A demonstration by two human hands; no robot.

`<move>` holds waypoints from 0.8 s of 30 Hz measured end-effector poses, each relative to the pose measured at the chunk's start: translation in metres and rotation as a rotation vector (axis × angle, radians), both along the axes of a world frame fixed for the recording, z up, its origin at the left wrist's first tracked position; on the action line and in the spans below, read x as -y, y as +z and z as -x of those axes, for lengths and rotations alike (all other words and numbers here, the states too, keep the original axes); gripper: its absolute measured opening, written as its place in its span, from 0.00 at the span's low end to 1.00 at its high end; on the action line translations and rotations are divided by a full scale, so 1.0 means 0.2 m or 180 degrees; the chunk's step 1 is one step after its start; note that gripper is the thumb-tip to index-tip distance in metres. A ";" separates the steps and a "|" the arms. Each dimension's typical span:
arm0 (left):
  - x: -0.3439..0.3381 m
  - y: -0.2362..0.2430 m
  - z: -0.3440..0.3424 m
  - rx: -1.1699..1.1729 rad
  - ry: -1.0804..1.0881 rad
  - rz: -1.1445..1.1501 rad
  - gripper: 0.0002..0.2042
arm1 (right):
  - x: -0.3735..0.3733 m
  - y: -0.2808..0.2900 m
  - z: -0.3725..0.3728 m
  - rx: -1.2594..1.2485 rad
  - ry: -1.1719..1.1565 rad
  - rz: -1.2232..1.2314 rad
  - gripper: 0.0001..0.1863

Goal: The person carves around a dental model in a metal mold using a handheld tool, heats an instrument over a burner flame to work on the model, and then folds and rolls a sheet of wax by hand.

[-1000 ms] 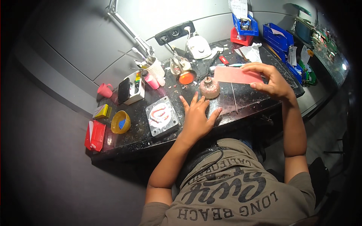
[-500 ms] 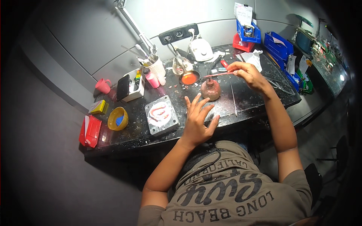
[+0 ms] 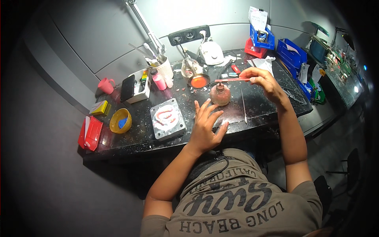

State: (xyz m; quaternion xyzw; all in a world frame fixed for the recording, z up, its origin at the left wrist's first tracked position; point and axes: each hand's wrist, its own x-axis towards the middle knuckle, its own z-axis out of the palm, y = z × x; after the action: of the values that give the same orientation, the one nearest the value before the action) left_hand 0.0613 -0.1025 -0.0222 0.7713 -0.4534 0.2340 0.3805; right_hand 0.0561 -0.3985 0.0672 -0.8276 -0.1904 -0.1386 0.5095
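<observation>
Between finger and thumb, my right hand (image 3: 266, 86) pinches one end of a thin pink wax strip (image 3: 233, 79). The strip's free end lies level just above the neck of a round, reddish spirit burner (image 3: 220, 96); I cannot make out a flame. Fingers spread and holding nothing, my left hand (image 3: 206, 128) hovers by the bench's front edge, its fingertips near the burner's base. To its left sits a square metal flask (image 3: 158, 132) with a pink arch-shaped piece in white plaster. A slim metal wax tool (image 3: 244, 106) lies right of the burner.
Behind the burner stands a small pan of orange-red wax (image 3: 199, 81). Leftward are a pink bottle (image 3: 158, 81), a tool cup (image 3: 166, 68), a white box (image 3: 142, 93), a yellow bowl (image 3: 114, 123) with blue material and a pink mug (image 3: 106, 85). Blue bins (image 3: 292, 55) line the right.
My right hand has shifted slightly, and the wax strip has turned from slanting to nearly level above the burner. My left hand stays in almost the same pose. The view has shifted a little.
</observation>
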 end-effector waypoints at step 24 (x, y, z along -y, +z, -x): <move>0.00 -0.01 0.02 -0.0040 0.0039 -0.0153 0.18 | 0.03 -0.09 -0.12 -0.0348 -0.0425 0.0259 0.21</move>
State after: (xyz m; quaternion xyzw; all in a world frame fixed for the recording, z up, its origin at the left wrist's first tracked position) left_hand 0.0581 -0.1025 -0.0248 0.7844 -0.4518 0.2206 0.3632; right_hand 0.0808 -0.4038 0.0488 -0.8648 -0.1122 -0.1190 0.4747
